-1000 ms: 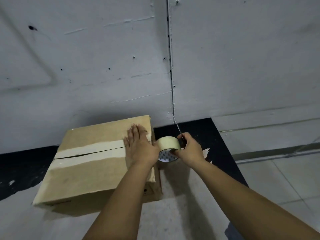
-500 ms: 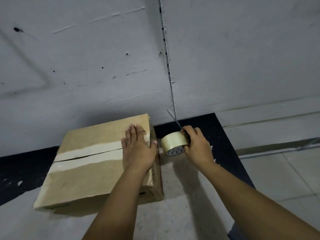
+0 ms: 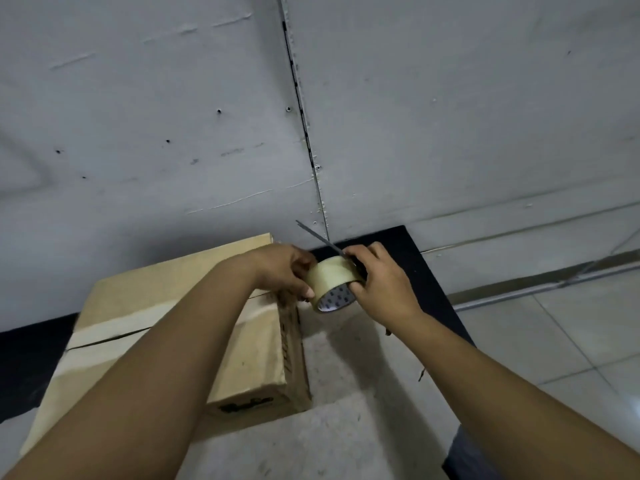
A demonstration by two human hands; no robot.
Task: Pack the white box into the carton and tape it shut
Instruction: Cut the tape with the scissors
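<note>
Now the closed carton (image 3: pixel 180 327), a pale tape strip along its top seam, sits on the grey floor (image 3: pixel 346 427) against the wall. Just beyond its right edge, both hands grip a tape roll (image 3: pixel 334 282): left hand (image 3: pixel 284 268) pinching its near side, right hand (image 3: pixel 384 282) wrapped around it together with a thin dark blade (image 3: pixel 318 237).

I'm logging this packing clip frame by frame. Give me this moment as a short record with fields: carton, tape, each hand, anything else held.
carton: carton closed, pale tape strip along its top seam, on the floor by the wall
tape roll: tape roll held up just off the carton's right edge
left hand: left hand gripping the roll's left side
right hand: right hand gripping the roll's right side, also holding a thin blade
white box: not visible
</note>
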